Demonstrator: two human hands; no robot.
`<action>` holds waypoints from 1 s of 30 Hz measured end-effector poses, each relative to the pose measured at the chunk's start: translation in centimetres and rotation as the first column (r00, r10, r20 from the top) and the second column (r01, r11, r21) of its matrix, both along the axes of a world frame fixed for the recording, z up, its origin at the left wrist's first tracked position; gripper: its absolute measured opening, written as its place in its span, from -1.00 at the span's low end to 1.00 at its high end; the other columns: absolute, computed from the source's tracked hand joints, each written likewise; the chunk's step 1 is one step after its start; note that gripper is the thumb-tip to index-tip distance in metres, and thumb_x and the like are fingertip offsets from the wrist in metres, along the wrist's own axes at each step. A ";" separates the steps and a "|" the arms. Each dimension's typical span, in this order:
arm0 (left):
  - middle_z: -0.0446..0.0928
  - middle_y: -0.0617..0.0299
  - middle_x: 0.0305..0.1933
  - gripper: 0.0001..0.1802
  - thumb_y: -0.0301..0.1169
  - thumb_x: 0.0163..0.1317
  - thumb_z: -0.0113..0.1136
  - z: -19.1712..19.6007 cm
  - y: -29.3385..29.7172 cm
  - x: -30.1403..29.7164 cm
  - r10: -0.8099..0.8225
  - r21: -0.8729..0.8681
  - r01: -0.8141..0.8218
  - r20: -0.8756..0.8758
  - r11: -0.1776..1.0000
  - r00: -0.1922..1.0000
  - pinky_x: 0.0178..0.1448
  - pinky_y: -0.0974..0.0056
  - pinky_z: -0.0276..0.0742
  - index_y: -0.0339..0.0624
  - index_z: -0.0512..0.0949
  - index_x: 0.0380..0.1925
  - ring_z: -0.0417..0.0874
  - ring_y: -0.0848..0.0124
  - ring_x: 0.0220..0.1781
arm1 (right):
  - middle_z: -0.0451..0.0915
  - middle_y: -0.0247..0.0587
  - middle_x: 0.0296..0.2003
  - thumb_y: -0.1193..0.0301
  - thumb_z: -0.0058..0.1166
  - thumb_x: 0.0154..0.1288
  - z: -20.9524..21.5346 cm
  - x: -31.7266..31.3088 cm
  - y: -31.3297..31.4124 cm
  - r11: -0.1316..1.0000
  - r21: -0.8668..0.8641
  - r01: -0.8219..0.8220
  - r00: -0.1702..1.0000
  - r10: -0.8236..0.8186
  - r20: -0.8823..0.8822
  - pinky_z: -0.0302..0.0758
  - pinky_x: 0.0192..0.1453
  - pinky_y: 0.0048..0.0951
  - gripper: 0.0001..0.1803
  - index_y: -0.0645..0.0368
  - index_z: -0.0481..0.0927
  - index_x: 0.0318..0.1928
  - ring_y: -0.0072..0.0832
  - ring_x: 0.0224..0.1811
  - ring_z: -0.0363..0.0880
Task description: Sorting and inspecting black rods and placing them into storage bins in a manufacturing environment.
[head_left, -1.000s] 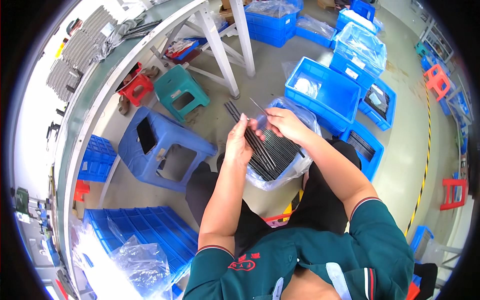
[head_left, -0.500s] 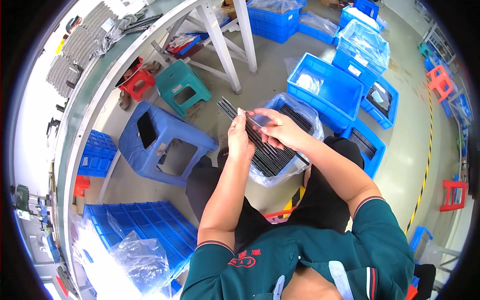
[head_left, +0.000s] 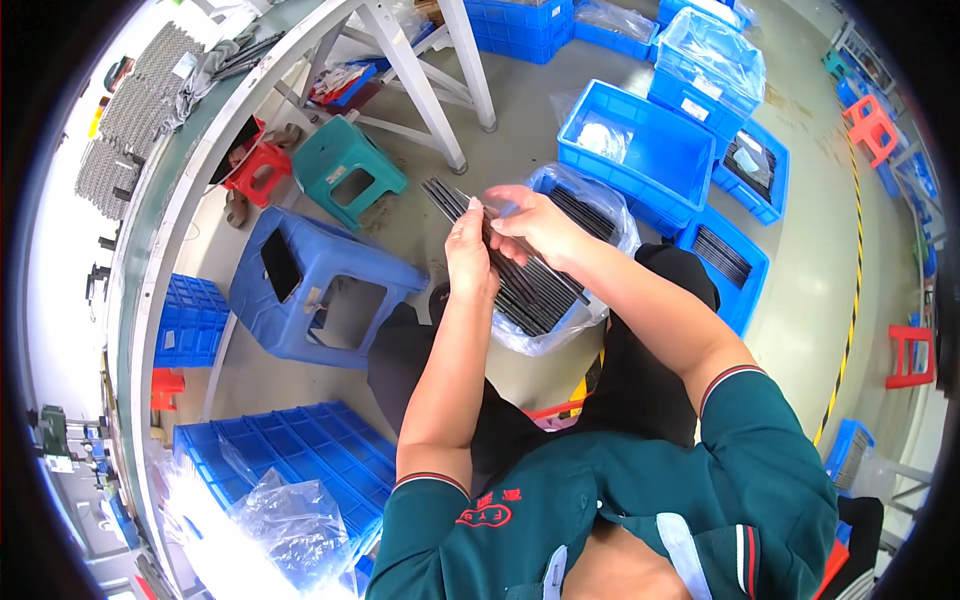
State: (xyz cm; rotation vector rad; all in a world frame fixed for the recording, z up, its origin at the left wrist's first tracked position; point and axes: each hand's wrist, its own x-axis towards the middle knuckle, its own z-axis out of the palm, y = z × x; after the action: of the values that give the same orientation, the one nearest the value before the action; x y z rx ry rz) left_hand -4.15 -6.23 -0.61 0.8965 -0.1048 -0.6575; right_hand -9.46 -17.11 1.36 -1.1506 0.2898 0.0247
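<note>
Rods (head_left: 446, 199) sat gripped in the left hand (head_left: 470, 252)! The right hand (head_left: 540, 228) curled alongside, its hold unclear to me, plastic-lined bin (head_left: 627, 232) beneath, blue stool (head_left: 335, 265) to the left.

This is looking like a factory workshop: left of the blue stool (head_left: 325, 256), a long green-topped workbench (head_left: 166, 213) is running; right of the stool, blue crates (head_left: 655, 162) are standing (some holding clear plastic), with black-and-yellow floor tape (head_left: 856, 270) stretching beyond.
</note>
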 end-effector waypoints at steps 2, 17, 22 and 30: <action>0.25 0.28 -0.74 -0.66 -0.18 0.33 -0.06 -0.1 0.1 0.0 0.015 0.022 -0.015 0.013 1.000 1.000 -0.72 0.28 0.32 -0.24 0.41 -0.45 0.29 0.41 -0.79 | 0.53 -0.10 -0.47 0.59 -0.08 0.23 0.1 0.0 0.0 1.000 -0.007 -0.007 1.000 0.007 -0.030 0.43 -0.63 -0.52 -0.46 0.28 0.16 0.23 -0.49 -0.60 0.49; 0.31 0.33 -0.61 -0.66 -0.17 0.32 0.02 -0.2 1.3 1.8 0.162 0.025 -0.161 -0.095 0.987 0.982 -0.50 0.38 0.36 -0.26 0.53 -0.31 0.34 0.52 -0.61 | 0.37 -0.35 -0.64 0.34 -0.09 0.34 0.3 -2.3 -0.3 0.960 0.192 -0.205 0.958 0.237 -0.162 0.03 -0.76 -0.65 -0.78 0.25 0.48 -0.19 -0.71 -0.78 0.15; 0.35 0.33 -0.60 -0.69 -0.17 0.31 0.03 0.1 0.8 1.5 0.164 -0.022 -0.164 -0.005 0.986 0.986 -0.55 0.37 0.38 -0.20 0.50 -0.38 0.35 0.53 -0.61 | 0.35 -0.36 -0.64 0.35 -0.09 0.34 0.5 -2.7 0.4 0.986 0.126 -0.112 0.980 0.131 -0.152 0.02 -0.75 -0.65 -0.80 0.24 0.46 -0.21 -0.73 -0.77 0.12; 0.37 0.34 -0.60 -0.72 -0.20 0.32 0.03 -0.2 0.8 1.3 0.184 -0.065 -0.184 -0.019 0.981 0.983 -0.57 0.38 0.37 -0.19 0.50 -0.41 0.36 0.53 -0.62 | 0.31 -0.40 -0.66 0.35 -0.07 0.34 0.5 -2.9 1.0 0.960 0.269 -0.076 0.979 0.123 -0.164 0.02 -0.75 -0.66 -0.83 0.22 0.45 -0.27 -0.74 -0.78 0.09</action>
State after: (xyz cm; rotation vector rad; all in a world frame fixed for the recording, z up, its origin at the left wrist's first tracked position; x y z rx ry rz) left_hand -2.89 -5.42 -0.77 0.8270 -0.0315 -0.4845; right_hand -12.35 -16.12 1.82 -0.8994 0.3760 0.2506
